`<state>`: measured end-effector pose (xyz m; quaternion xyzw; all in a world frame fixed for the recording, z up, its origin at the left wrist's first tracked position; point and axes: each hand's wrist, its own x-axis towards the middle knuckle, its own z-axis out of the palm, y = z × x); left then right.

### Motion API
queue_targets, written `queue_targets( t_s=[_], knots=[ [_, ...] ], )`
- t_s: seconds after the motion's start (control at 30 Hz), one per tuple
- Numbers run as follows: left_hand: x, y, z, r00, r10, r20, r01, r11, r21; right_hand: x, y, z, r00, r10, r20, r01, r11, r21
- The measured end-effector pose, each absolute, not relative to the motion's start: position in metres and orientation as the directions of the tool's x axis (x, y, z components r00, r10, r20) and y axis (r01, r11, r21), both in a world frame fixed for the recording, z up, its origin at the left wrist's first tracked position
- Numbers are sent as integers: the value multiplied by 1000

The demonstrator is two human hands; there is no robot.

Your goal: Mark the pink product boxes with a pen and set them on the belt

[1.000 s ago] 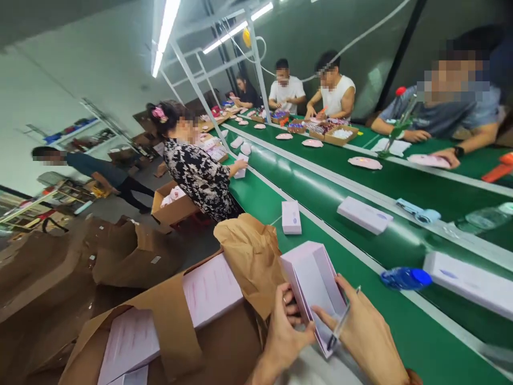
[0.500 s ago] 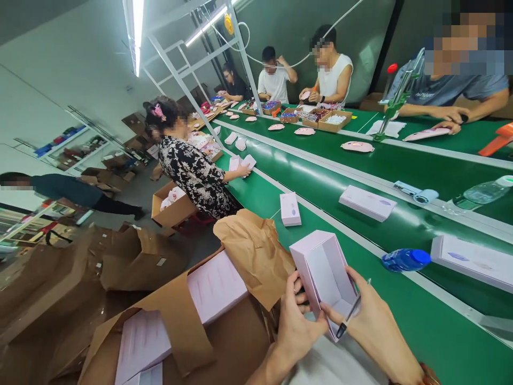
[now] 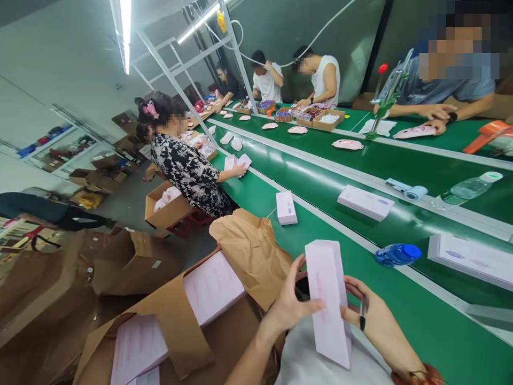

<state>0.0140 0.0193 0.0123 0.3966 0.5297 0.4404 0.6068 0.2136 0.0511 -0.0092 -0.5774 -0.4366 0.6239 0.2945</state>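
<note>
A pale pink-white box (image 3: 326, 305) is held upright in front of me, a side with faint pink print facing me. My left hand (image 3: 286, 305) is closed on its left side, thumb lying across the printed face. My right hand (image 3: 371, 313) grips the right edge and also carries a dark-tipped pen (image 3: 363, 314) between its fingers. The box's inside is out of sight. On the green table beyond it stands a similar box (image 3: 286, 207). To my left, an open brown carton (image 3: 228, 347) contains more pale boxes (image 3: 214, 286).
Crumpled brown paper (image 3: 250, 251) lies over the carton's edge. A blue bottle (image 3: 398, 255) rests near the conveyor belt (image 3: 304, 179), which bears more pale boxes (image 3: 365, 202). A co-worker in a patterned top (image 3: 188, 171) handles boxes ahead; others sit across the belt.
Both hands have turned the box: its open inside faced me before, and now a printed outer side does. A person at far left has moved further left.
</note>
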Motion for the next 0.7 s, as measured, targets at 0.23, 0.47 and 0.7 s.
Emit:
queue_targets(
  t_s=[0.23, 0.47, 0.7],
  knots=[
    [10, 47, 1, 134, 939, -317, -346, 344, 873, 214, 37, 8, -145, 902, -408, 136, -390, -911],
    [-10, 52, 12, 163, 962, -220, -307, 261, 915, 233, 33, 39, 0, 934, -359, 307, -341, -888],
    [-51, 60, -6, -36, 928, -372, -542, 295, 787, 281, 40, 45, -84, 871, -485, 115, -474, -873]
  ],
)
